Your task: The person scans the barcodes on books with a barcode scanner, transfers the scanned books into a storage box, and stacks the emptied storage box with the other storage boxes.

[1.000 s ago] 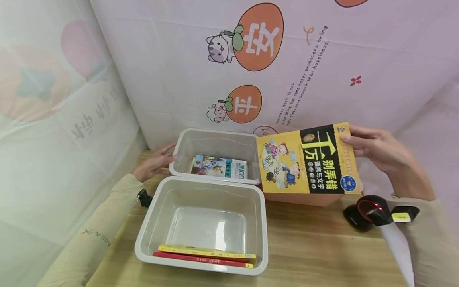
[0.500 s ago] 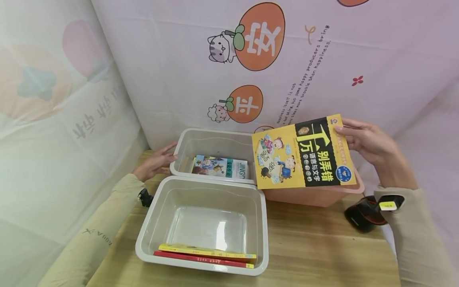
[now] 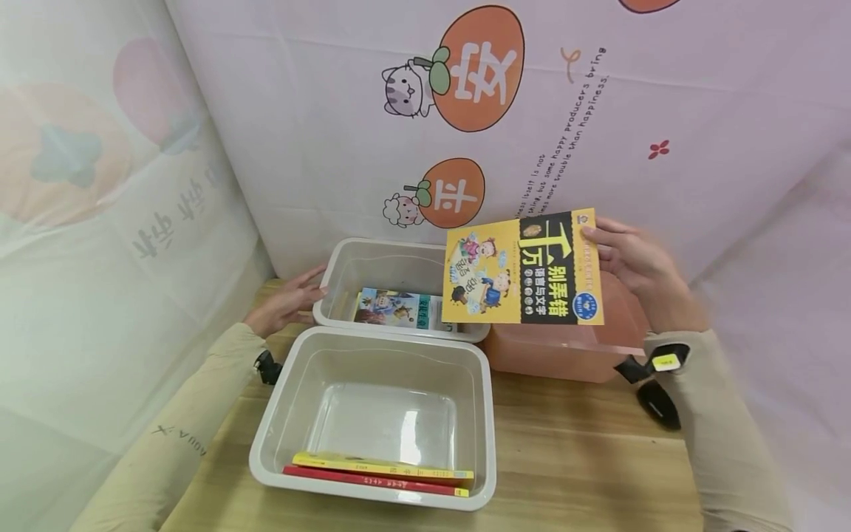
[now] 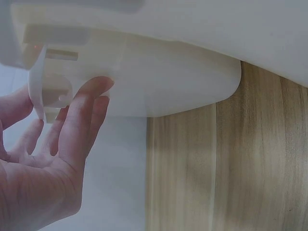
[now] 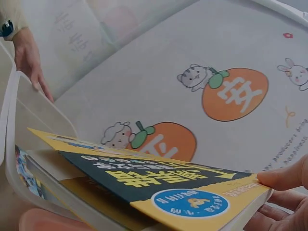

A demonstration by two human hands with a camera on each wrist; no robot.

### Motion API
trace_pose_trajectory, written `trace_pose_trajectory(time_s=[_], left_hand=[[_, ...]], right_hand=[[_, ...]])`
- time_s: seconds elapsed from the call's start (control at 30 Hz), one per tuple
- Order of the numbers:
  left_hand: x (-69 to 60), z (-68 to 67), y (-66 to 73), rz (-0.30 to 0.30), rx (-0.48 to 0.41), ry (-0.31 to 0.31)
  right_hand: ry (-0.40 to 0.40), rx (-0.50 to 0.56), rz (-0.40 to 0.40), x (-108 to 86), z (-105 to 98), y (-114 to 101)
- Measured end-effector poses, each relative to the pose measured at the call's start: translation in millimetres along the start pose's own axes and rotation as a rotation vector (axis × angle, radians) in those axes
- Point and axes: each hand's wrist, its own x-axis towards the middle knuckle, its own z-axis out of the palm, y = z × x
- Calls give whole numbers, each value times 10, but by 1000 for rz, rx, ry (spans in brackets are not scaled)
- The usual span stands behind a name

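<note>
Above the rear grey bin (image 3: 392,262) and pink bin (image 3: 552,355), your yellow book (image 3: 488,288) is held aloft, its edge clamped between thumb and fingers of your right grip (image 3: 638,266), while your left grip (image 3: 284,301) holds the rear grey bin's left rim. The book hides that bin's right end and part of a picture book (image 3: 392,309) inside; your right sleeve (image 3: 725,428) partly covers a black object (image 3: 658,405). The black band (image 3: 547,267) reads 千万别弄错 and 语言与文字; print on the front bin's (image 3: 392,362) yellow spine (image 3: 385,466) is too small to confirm.
</note>
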Motion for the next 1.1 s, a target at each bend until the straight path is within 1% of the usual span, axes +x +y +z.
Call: trace_pose_trajectory(time_s=[0.07,0.2,0.3,0.43,0.53,0.7,0.87,1.03,1.1], left_hand=[[5,1,-1,0,-3,-1],[43,5,1,1,2,-1],[81,9,11,-2,-4,-3],[89,13,33,0,6,-13],[52,8,32,-1,20,-10],[-1,-15,3,3,24,6],[13,-15,-8,9,20,1],[32,-7,-8,5,20,3],[35,-6,-6,4,15,0]], right_hand=[[-7,12,-4,81,84,41],[-14,72,4,219,244,128],[9,104,9,284,341,214],[58,94,11,379,477,357],[68,72,18,502,632,462],[64,61,34,722,895,594],[62,46,73,894,1061,683],[48,36,115,997,1215,762],[53,46,142,1025,1286,793]])
